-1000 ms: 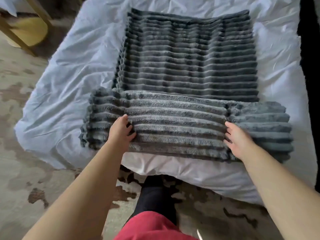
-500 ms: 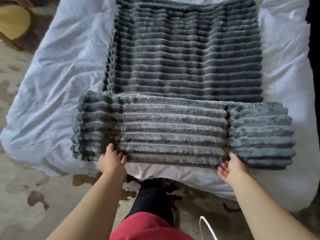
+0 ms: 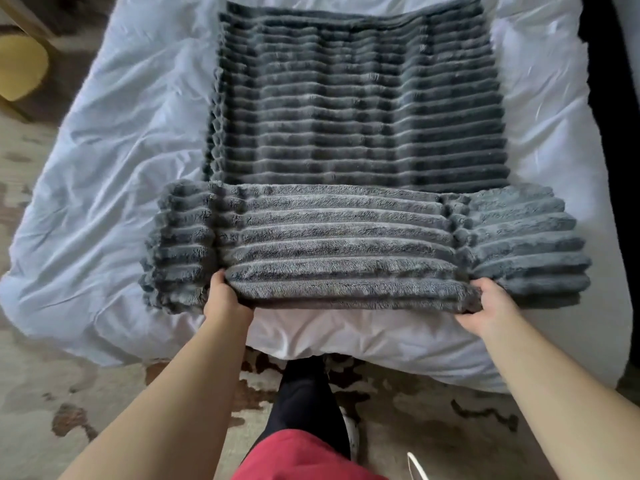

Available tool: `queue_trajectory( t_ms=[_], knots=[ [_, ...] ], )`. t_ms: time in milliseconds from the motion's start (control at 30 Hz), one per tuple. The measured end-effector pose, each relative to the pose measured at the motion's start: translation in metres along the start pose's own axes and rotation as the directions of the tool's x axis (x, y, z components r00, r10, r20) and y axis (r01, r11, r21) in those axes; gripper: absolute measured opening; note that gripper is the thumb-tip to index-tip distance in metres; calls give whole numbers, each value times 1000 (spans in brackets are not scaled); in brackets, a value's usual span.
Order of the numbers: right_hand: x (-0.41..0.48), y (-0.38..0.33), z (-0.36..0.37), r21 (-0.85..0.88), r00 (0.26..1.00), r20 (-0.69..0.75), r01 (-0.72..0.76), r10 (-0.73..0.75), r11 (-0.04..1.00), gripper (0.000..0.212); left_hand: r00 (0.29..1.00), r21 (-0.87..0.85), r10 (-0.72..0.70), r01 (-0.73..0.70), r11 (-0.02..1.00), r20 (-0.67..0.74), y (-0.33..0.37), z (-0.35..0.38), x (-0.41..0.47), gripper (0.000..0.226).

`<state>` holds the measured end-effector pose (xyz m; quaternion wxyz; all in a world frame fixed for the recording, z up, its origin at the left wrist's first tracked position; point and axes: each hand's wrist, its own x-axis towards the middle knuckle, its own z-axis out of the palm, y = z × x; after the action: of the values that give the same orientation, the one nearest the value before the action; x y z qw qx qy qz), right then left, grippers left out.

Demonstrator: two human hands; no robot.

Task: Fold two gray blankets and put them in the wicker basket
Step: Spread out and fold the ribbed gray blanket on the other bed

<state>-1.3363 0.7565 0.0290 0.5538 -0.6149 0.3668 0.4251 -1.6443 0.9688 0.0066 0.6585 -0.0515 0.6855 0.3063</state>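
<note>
1. L hand (image 3: pixel 227 299): grips the near edge of the blanket strip (image 3: pixel 339 244). Thumb on top of the pile, fingers tucked under and hidden.
2. R hand (image 3: pixel 486 308): same grip on the same edge. Thumb on top, fingers curled beneath the hem.
3. Strip: ribbed gray plush, folded, lying crosswise betw. and beyond both hands. Its ends run out past the L hand to the left and past the R hand to the right. Betw. the hands the near edge is raised slightly off the white bed cover (image 3: pixel 114 188).
4. Far panel (image 3: pixel 356 109): same ribbed gray fabric, flat on the cover ahead of both hands. The strip's far edge overlaps it. Cannot tell whether panel and strip are one piece or two.
5. Behind the hands, toward the body: patterned rug (image 3: pixel 69 393), black-clad leg (image 3: pixel 301 403), red garment (image 3: pixel 298 455).
6. Far left of the L hand: yellow seat (image 3: pixel 20 71), partly cut off by the frame.
</note>
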Motion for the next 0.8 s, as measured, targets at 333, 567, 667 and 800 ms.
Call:
queue_trajectory(
  t_ms=[333,567,667,800],
  knots=[
    [-65,36,-53,-56,998,-46,43,-45,998,17,985,20,139,-137,990,-99,-7,-68,-55,49],
    [-82,115,-136,-72,994,-87,-70,64,995,10,987,-13,93,-96,995,-131,-58,-176,-65,60],
    [-85,138,-165,-66,991,-107,-82,75,994,12,993,23,115,-115,993,26,-87,-215,-63,39],
    [-90,144,-183,-33,994,-108,-37,33,999,40,994,-58,105,-107,993,-21,-106,-236,-70,52]
  ],
)
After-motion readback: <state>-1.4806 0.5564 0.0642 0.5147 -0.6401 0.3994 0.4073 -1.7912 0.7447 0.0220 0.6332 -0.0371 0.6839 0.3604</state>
